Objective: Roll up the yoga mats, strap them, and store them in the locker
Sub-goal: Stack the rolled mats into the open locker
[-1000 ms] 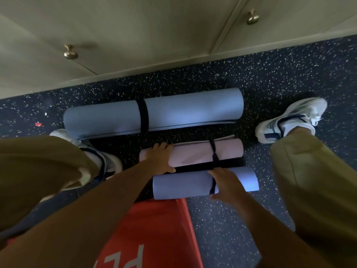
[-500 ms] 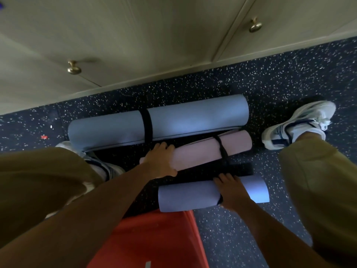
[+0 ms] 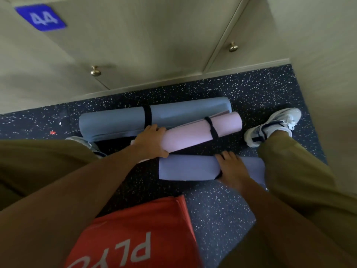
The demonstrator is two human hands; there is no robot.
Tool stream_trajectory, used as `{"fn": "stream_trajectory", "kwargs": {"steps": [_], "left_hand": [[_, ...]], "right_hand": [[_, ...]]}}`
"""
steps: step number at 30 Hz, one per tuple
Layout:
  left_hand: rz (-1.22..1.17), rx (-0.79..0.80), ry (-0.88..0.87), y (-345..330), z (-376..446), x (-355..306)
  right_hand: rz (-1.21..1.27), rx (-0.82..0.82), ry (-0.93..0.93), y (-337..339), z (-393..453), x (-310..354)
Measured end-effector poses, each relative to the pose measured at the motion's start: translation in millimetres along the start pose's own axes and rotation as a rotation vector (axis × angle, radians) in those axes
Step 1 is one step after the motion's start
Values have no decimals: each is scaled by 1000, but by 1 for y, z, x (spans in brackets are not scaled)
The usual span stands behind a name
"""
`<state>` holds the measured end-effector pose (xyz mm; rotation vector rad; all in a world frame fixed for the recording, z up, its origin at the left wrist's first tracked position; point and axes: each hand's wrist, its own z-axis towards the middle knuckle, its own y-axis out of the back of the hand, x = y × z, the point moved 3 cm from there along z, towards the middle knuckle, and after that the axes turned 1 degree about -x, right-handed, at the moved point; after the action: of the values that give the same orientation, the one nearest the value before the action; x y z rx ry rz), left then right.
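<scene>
floor [image 3: 222, 209]: dark speckled | shoe [image 3: 270, 126]: white | red cloth [image 3: 135, 235]: white letters

Bare forearms, olive-khaki trousers [image 3: 301, 171], white trainers [image 3: 270, 128] with navy stripes

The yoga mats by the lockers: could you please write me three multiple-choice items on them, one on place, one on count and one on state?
1. Where does the pink mat lie?
A. between the long blue mat and the short lilac mat
B. inside a locker
C. on the red box

2. How many rolled mats are in view?
A. two
B. three
C. five

3. What is the left hand doing?
A. hanging idle
B. turning a locker knob
C. gripping the pink mat

Answers: 1 A, it lies on the floor between those two. 2 B, blue, pink and lilac rolls show. 3 C, its fingers curl round the pink roll.
</scene>
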<state>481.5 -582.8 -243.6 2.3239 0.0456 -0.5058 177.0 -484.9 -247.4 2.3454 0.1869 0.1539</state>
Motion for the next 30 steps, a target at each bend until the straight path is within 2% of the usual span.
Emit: {"fn": "stream_trajectory", "kwargs": {"steps": [9, 14, 20, 30], "left_hand": [[24, -125, 3, 62, -54, 9], [55, -164, 29, 92, -89, 12], [92, -269, -11, 131, -134, 9], [-29, -487, 37, 213, -229, 2]], "right_hand": [[-8, -158, -20, 58, -26, 17], [-59, -188, -38, 84, -40, 30], [-72, -298, -25, 116, -68, 45], [221, -556, 12, 169, -131, 64]]}}
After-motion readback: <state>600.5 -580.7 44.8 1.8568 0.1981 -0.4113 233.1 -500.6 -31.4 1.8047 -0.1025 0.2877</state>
